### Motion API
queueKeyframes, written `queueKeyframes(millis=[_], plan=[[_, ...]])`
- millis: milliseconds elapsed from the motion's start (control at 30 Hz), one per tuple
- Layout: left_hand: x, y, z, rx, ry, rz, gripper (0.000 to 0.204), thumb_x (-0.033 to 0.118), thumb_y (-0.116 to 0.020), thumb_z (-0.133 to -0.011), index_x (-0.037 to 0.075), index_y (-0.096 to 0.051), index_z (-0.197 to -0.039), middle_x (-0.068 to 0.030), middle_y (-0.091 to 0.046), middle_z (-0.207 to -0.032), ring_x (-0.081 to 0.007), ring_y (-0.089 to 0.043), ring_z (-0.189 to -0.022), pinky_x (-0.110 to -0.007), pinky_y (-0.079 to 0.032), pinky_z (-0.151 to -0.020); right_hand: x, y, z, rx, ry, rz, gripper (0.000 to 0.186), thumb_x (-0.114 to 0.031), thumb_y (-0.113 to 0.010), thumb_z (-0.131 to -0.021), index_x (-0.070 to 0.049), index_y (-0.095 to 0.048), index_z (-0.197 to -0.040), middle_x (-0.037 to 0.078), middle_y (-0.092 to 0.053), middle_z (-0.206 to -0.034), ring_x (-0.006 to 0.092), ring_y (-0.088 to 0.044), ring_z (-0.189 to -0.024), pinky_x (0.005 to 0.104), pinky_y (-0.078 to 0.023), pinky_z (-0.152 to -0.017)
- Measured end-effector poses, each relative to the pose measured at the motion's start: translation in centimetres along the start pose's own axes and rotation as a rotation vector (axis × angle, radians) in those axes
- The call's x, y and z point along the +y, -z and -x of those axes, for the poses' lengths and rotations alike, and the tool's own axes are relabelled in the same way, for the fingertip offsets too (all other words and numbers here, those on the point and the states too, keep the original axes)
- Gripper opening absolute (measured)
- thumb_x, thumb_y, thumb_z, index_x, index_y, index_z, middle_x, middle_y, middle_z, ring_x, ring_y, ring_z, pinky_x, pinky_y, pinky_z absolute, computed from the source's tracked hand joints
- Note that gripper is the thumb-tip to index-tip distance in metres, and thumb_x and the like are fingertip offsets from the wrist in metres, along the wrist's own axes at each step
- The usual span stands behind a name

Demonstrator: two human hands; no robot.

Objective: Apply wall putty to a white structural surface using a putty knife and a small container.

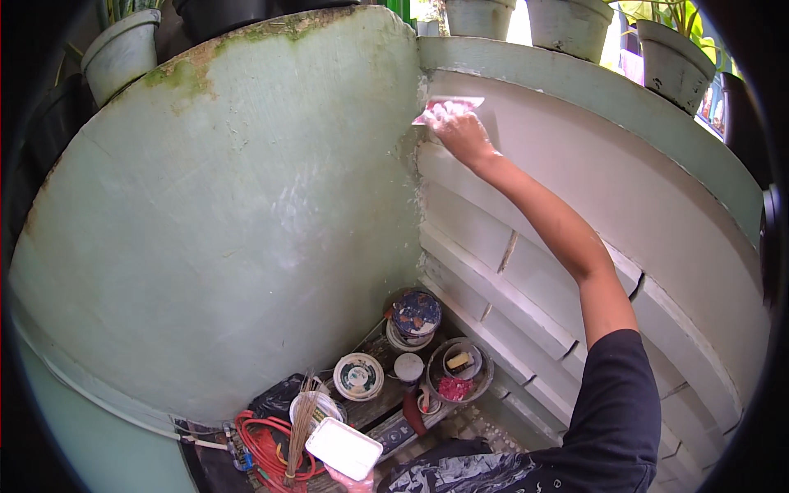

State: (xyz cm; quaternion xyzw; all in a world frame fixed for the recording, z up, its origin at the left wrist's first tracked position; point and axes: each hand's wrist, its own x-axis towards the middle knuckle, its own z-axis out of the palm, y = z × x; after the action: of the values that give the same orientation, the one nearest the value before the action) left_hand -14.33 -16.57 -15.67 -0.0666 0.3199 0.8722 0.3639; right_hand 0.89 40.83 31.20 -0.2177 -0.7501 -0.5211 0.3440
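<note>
My right hand [462, 131], smeared with white, reaches high into the corner where the two walls meet. It is closed on a flat pink-red scraper [474, 102] with a pale edge, held against or very near the upper part of the white wall [567, 135]. Low in the view, my left hand [355, 481] grips a white rectangular tray [345, 448] from below. White material fills or coats the tray's inside. Most of that hand's fingers are hidden under the tray.
A green wall [222, 222] rises at left. Potted plants [123, 53] line the wall tops. Below stand paint buckets [358, 376], a basin [485, 386] holding a smaller bowl and a red item, a stick bundle [301, 427] and a red hose [259, 448]. White ledges [493, 283] jut from the right wall.
</note>
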Motion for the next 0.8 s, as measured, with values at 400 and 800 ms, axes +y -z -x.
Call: queueKeyframes(millis=[400, 800], plan=[[0.5, 1.6, 0.3, 0.026, 0.076, 0.181, 0.059, 0.051, -0.043, -0.092, 0.015, -0.044, -0.139, -0.0017, -0.051, -0.137, -0.0244, -0.049, -0.124, -0.045, -0.036, -0.108, -4.2, -2.8, 4.9, -0.565, 0.039, -0.172, 0.020, -0.008, -0.055, -0.081, -0.004, -0.063, -0.098, 0.014, -0.066, -0.090, 0.0224, -0.067, -0.078, 0.0377, -0.054, -0.055], [1.0, 1.8, 0.1, 0.049, 0.154, 0.357, 0.060, 0.051, -0.042, -0.092, 0.015, -0.044, -0.139, -0.0018, -0.051, -0.137, -0.0248, -0.049, -0.124, -0.044, -0.035, -0.108, -3.1, -4.3, 6.0, -0.233, 0.004, -0.018, 0.012, -0.009, -0.054, -0.082, -0.010, -0.066, -0.084, 0.010, -0.067, -0.084, 0.0244, -0.068, -0.074, 0.0381, -0.055, -0.058]])
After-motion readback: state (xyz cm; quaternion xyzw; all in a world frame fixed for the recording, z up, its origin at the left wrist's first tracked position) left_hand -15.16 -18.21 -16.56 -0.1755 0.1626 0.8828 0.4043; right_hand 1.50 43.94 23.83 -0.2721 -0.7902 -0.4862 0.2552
